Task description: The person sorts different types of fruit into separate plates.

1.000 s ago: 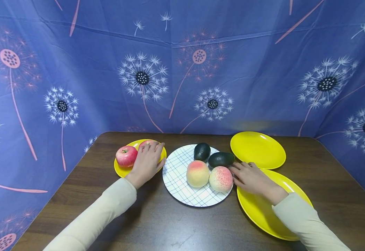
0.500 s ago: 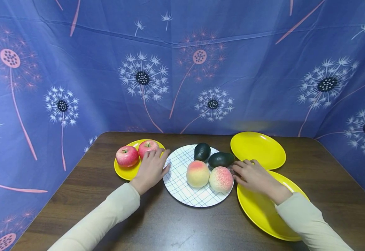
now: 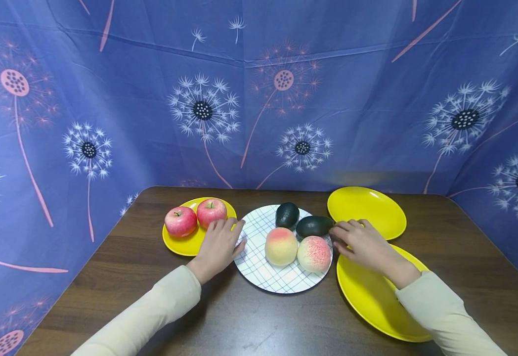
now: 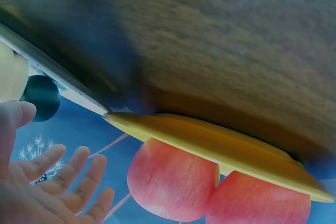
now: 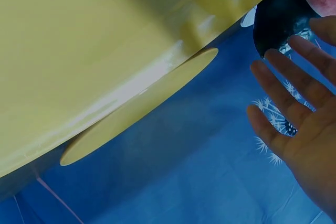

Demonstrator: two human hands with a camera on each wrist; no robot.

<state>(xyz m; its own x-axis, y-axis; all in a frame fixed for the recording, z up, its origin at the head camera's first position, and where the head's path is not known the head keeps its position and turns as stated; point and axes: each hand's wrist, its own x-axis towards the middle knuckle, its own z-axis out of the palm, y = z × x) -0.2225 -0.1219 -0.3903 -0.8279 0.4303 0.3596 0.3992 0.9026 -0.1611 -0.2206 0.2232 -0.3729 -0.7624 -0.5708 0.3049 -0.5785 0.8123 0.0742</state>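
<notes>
My left hand (image 3: 218, 247) hovers between the small yellow plate (image 3: 176, 245) on the left and the white checked plate (image 3: 254, 264), its fingers loosely spread and holding nothing. Two red apples (image 3: 181, 221) sit on that yellow plate; in the left wrist view an apple (image 4: 170, 182) appears beside the hand. On the checked plate lie two dark green avocados (image 3: 314, 226) and two peaches (image 3: 281, 246). At the checked plate's right edge, my right hand (image 3: 366, 247) is above the large yellow plate (image 3: 374, 311), fingers relaxed near the right avocado (image 5: 278, 17). Whether they touch it I cannot tell.
Another yellow plate (image 3: 366, 212) stands at the back right, behind the large one. All plates rest on a dark brown wooden table (image 3: 259, 321). A blue dandelion-patterned cloth (image 3: 259, 123) hangs behind and around the table.
My left hand has drawn back from the right-hand apple, moving right and toward me, so both apples show fully. The right hand has shifted slightly right; the fruit has stayed put.
</notes>
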